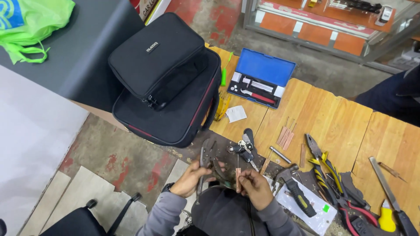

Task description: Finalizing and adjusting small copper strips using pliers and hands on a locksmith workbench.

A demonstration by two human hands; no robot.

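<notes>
— What's biggest on the wooden plank worktop (pixel 341 122)?

— Two stacked black fabric zip cases (pixel 168 78) at its left end. Just right of them lies an open blue plastic tool case (pixel 261 83).

— And below the cases?

— A bunch of dark keys (pixel 243 149). Nearer still, the left hand (pixel 191 178) is clenched around grey metal pliers (pixel 204 159), and the right hand (pixel 255 187) pinches a thin copper-coloured strip (pixel 238 178) upright, just beside the pliers.
</notes>
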